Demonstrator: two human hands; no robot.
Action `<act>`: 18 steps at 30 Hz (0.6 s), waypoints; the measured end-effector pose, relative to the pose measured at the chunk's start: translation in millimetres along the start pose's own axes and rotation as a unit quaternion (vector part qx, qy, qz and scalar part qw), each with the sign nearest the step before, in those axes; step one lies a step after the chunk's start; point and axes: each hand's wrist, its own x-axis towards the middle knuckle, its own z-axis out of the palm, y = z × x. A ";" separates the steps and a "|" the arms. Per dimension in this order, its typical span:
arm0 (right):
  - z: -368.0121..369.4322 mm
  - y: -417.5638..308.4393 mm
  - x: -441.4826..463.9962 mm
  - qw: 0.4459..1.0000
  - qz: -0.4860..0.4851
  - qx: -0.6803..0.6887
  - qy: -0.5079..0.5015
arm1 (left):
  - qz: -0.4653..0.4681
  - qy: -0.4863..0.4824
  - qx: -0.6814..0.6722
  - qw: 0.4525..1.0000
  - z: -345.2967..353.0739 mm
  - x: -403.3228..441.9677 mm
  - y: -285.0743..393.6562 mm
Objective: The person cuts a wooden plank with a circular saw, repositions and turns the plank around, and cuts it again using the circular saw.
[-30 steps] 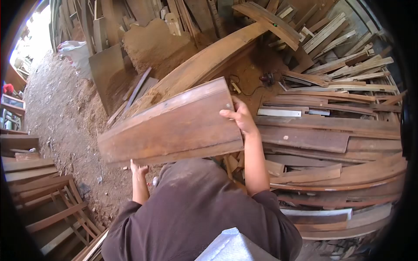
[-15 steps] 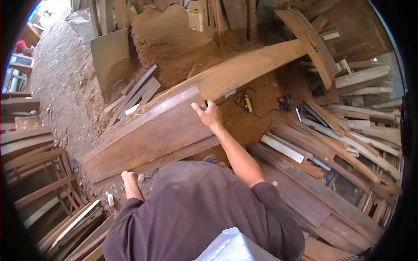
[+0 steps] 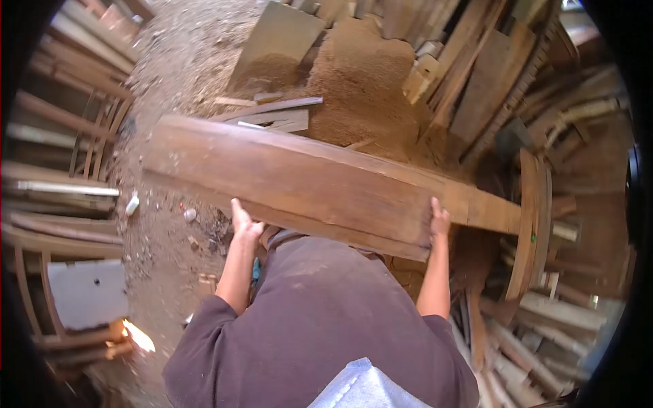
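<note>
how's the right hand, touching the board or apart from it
Touching. The head view shows the right hand against the board's end, no gap showing between them.

The floor (image 3: 160, 255) is brown, uneven bare earth, strewn with pale chips and small debris. On its left part lie a small white plastic bottle (image 3: 132, 204) and a rounded whitish lump (image 3: 190, 215). At the far middle, a heap of loose reddish-brown sawdust (image 3: 367, 68) covers it, with flat grey-brown wooden strips (image 3: 289, 120) just left. Over the floor, towards the right, runs a long tan wooden plank (image 3: 476, 209); a broad reddish-brown wooden board (image 3: 292, 170) overlaps its left part, contact unclear.
</note>
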 end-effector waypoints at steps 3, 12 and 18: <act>-80.3 33.1 53.7 0.998 0.013 0.030 -0.046 | -0.026 -0.020 -0.001 0.999 27.4 -19.2 -100.5; -331.1 195.0 207.7 0.998 0.052 0.025 -0.037 | -0.088 -0.027 0.047 0.995 120.3 -151.1 -363.9; -437.2 253.2 276.3 0.997 0.053 -0.035 -0.042 | -0.152 -0.032 0.052 0.987 129.4 -158.8 -474.7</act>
